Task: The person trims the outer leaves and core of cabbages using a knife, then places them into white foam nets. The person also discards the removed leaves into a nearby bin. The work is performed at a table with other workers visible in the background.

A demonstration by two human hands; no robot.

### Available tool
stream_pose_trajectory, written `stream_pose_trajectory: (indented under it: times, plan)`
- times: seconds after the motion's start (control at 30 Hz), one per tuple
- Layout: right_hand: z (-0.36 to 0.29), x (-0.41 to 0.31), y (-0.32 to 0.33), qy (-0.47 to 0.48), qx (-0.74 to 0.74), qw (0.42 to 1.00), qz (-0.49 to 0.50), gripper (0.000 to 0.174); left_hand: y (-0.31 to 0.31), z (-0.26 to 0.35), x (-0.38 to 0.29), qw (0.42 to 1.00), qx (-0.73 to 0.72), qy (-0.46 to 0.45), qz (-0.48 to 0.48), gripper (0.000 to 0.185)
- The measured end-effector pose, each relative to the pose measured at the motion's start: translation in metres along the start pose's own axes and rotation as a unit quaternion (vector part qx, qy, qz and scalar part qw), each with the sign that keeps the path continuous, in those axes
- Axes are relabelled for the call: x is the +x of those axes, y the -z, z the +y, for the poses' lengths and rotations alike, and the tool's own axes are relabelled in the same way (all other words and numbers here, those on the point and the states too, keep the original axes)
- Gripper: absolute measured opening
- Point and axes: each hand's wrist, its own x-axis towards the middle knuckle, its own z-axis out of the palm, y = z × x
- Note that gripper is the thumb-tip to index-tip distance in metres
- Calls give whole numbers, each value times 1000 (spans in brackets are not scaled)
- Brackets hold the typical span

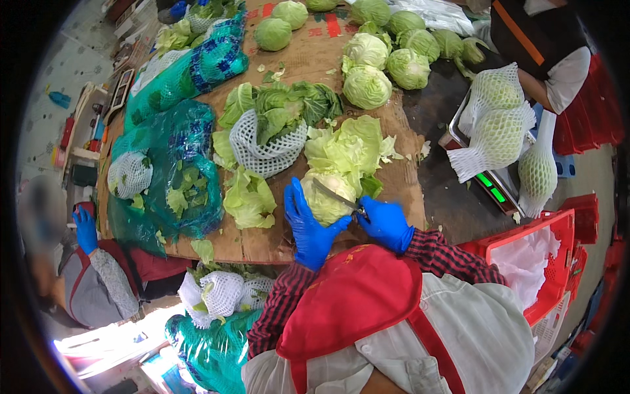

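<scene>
On the cardboard-covered table, a pale green cabbage (326, 197) rests against my left hand (311, 224), gloved in blue, with the thumb and fingers spread around its near left side. My right hand (386, 221), also blue-gloved, is closed on the handle of a knife (334, 193), whose curved blade lies over the top of the cabbage. Loose pale leaves (347, 145) are piled just beyond it. Left of these, a white foam net (268, 150) sits around darker outer leaves (283, 111). Another loose leaf (249, 199) lies left of my left hand.
Whole cabbages (366, 87) stand at the back. To the right, netted cabbages (497, 123) sit on a scale (492, 189), near a co-worker (541, 49). Green net bags (192, 152) lie left. A red crate (566, 261) stands at right; another person's gloved hand (85, 231) is far left.
</scene>
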Motion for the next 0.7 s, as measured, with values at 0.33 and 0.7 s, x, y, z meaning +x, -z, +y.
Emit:
stream_pose_trajectory:
  times: [0.33, 0.7]
  plan:
    - [5, -24, 1, -46, 22, 999, 7, 19, 2, 6, -4, 997, 35, -10, -73, 122]
    - [9, 2, 12, -44, 19, 997, -57, 22, -8, 12, -6, 984, 121, 14, -131, 126]
